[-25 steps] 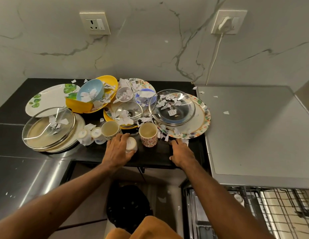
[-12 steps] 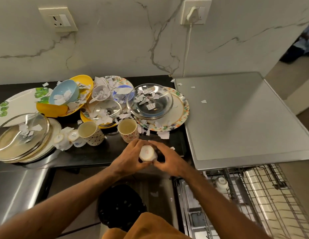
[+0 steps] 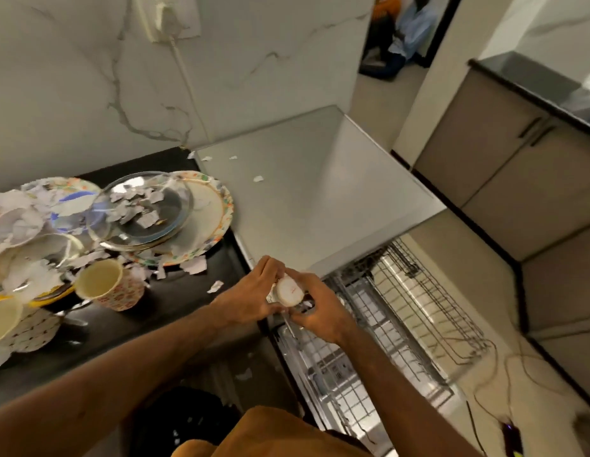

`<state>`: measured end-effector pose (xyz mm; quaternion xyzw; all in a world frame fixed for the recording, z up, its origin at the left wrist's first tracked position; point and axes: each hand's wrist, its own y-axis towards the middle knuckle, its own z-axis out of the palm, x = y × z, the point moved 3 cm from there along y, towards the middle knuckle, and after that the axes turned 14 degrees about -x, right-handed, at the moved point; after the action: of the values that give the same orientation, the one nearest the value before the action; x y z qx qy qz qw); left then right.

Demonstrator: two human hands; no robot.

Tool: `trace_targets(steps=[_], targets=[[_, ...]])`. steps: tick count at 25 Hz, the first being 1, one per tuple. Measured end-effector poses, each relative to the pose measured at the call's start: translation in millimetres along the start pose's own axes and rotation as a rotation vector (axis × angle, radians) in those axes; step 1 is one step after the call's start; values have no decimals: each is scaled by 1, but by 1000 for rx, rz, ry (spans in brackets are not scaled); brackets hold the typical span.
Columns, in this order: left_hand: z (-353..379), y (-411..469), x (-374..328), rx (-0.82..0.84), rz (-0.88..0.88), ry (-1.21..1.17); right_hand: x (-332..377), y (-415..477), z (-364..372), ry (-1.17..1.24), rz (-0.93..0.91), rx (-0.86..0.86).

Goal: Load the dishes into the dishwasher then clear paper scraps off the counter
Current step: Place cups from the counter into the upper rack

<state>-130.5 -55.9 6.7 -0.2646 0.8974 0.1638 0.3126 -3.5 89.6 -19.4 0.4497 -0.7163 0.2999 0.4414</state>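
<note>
A small white cup sits between both hands, its round base turned toward me. My left hand grips it from the left and my right hand from the right, above the edge of the dishwasher's pulled-out wire rack. On the black counter at the left lie dishes strewn with paper scraps: a glass lid on a floral plate, a floral mug and a dotted mug.
The dishwasher's steel top carries a few scraps. A plug and cable run down the marble wall. A dark bin stands below the counter. Cables trail on the floor at the right, beside beige cabinets.
Both hands have carried the small cup to the right, from over the counter's front edge to above the dishwasher rack. The view has swung right, showing more rack and floor.
</note>
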Motion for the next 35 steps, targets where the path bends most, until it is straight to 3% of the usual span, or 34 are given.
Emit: trace_targets(steps=[5, 10, 15, 21, 30, 35], targets=[[60, 61, -35, 220, 82, 54, -52, -23, -67, -44, 123, -313], [109, 108, -39, 288, 141, 350, -106, -39, -110, -136, 240, -386], [139, 131, -49, 236, 196, 428, -154, -34, -115, -349, 357, -287], [158, 142, -22, 407, 229, 507, -200, -12, -89, -500, 376, -164], [169, 141, -7, 393, 230, 469, -261, 6, -43, -671, 396, 88], [169, 142, -8, 396, 213, 449, -280, 13, -27, -714, 363, 84]])
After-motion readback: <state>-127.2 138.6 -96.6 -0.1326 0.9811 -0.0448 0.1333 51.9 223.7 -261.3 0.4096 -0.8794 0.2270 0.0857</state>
